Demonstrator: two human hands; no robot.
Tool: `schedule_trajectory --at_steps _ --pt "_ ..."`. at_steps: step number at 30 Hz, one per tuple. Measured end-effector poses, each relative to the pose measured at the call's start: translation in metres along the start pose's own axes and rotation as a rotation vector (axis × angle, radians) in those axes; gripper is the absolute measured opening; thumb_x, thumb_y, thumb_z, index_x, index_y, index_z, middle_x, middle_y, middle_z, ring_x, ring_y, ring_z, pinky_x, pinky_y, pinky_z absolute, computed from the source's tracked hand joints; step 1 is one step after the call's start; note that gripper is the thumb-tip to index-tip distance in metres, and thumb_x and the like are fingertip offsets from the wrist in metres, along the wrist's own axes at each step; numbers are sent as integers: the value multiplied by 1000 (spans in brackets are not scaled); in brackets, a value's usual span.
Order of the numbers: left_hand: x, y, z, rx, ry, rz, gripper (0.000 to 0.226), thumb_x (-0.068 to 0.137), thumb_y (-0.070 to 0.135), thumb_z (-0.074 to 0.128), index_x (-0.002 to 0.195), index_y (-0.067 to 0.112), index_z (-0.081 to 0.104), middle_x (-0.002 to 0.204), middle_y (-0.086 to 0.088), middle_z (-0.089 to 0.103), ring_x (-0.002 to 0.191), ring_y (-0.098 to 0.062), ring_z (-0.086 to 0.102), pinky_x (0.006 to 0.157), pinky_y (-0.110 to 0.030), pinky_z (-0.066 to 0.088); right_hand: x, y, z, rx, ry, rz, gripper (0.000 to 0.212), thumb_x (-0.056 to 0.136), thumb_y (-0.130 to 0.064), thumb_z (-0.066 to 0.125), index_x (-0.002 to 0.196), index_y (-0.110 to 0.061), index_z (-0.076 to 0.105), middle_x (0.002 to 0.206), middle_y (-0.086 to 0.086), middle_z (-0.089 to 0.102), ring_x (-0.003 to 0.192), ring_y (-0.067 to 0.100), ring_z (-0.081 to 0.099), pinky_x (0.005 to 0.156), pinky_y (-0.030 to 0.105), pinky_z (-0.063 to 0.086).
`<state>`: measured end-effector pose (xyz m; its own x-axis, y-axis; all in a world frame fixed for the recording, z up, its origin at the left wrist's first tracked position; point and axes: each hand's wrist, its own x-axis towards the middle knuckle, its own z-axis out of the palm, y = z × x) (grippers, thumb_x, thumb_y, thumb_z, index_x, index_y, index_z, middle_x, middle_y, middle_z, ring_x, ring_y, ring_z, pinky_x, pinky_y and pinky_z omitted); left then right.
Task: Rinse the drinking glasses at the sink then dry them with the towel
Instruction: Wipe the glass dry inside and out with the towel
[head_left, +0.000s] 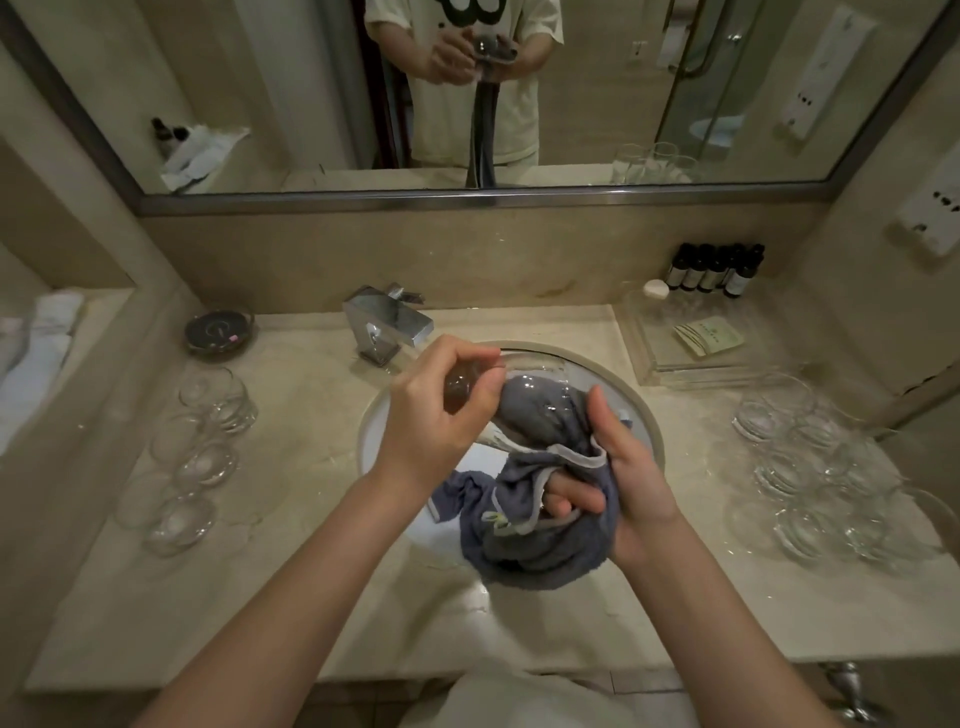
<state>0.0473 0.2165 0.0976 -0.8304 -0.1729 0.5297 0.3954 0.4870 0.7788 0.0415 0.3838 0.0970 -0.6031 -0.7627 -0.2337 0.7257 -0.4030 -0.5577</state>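
Over the round white sink (644, 415) my left hand (441, 410) grips the base of a clear drinking glass (524, 384) lying on its side. A grey-blue towel (540, 535) is stuffed into the glass's mouth and hangs down from it. My right hand (618, 467) holds the bunched towel, fingers curled into its folds. Several clear glasses (202, 452) lie on the counter to the left. Several more glasses (826, 478) stand on the counter to the right.
A chrome faucet (387, 322) stands behind the sink, no water running. A dark soap dish (221, 332) sits at back left. A clear tray (696, 348) and small dark bottles (711, 270) are at back right. A mirror (467, 93) spans the wall; folded white towels (36, 353) lie far left.
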Motion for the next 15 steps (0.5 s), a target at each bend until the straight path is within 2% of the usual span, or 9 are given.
schedule_trajectory --at_steps 1,3,5,7,9,12,15 --pt "-3 -2 -5 -23 -4 -45 20 85 39 53 93 22 62 88 3 70 81 -14 65 69 -16 48 2 0 1 -26 3 -8 78 49 -56 89 96 2 69 31 3 40 29 14 42 41 22 49" --pt "-5 -5 -16 -104 -94 -227 23 80 49 54 95 32 61 95 12 68 91 -2 63 76 -12 45 7 1 5 -110 33 -30 77 60 -58 81 101 5 63 32 2 42 29 13 42 41 22 50" --pt "-7 -14 -32 -186 -250 -388 35 74 56 58 102 37 63 108 15 67 103 2 61 85 -13 46 11 2 11 -223 77 -39 67 78 -56 61 103 6 60 33 3 42 29 14 42 41 21 49" --pt "-11 -21 -51 -308 -379 -513 50 68 56 69 113 36 63 119 8 66 108 -12 64 81 -21 53 16 5 18 -331 119 -41 59 82 -49 50 101 6 60 33 3 43 28 13 40 39 22 48" --pt "-16 -25 -69 -412 -454 -597 69 61 57 82 123 35 60 117 -4 69 102 -24 69 79 -27 56 22 12 28 -376 118 -47 57 82 -45 49 101 7 60 35 3 46 26 12 39 38 24 48" --pt "-23 -28 -90 -449 -427 -659 80 56 49 87 129 35 56 105 -18 72 91 -30 70 81 -31 54 35 28 42 -341 158 -136 54 82 -44 49 102 4 63 37 8 48 29 15 41 39 25 47" --pt "-33 -27 -99 -518 -256 -679 69 64 34 77 128 38 53 102 -13 70 84 -22 70 70 -28 54 52 42 55 -323 262 -296 49 82 -43 49 106 -3 65 51 20 57 39 21 49 46 28 45"
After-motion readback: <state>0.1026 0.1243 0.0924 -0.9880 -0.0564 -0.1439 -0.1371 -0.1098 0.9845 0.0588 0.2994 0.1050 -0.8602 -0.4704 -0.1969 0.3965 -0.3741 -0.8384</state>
